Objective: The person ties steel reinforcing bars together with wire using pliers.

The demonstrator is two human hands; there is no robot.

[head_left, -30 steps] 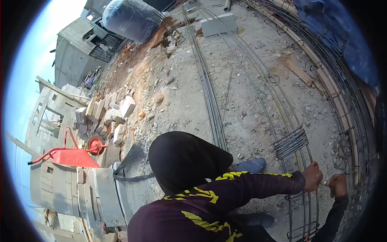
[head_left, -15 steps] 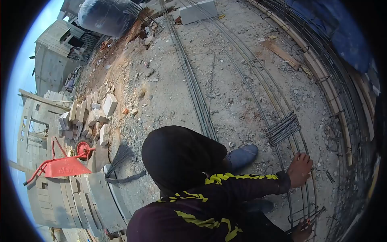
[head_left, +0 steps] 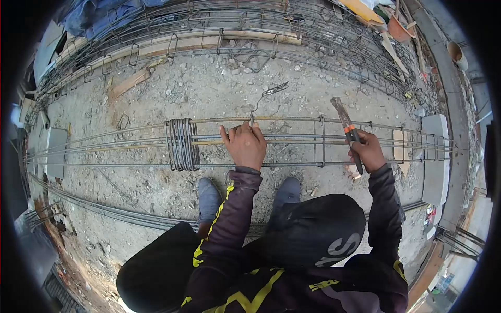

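Observation:
My left hand point(head_left: 245, 146) lies across the long steel rebars point(head_left: 287, 140), fingers bent over the far bar. A short upright bit of metal shows between its fingertips; what it belongs to is hidden. In my right hand point(head_left: 369, 152) is a pair of pliers point(head_left: 341, 115) with orange and black handles, jaws pointing away from me above the bars. Left of my left hand, a bundle of rebar stirrups point(head_left: 181, 145) sits close together around the bars. A single stirrup point(head_left: 322, 141) stands between my hands, and several more are spaced to the right.
Bent tie wires point(head_left: 275, 89) lie beyond my left hand. Finished rebar cages and a wooden plank point(head_left: 255, 34) run along the far side. Pale blocks point(head_left: 436, 156) stand under the bars' ends. More bars point(head_left: 120, 213) lie behind my feet on gravelly ground.
My view has swung round to the right, so the bars now run across it. My right hand and the pliers now show plainly; my left hand stays at the bars, right of the stirrup bundle.

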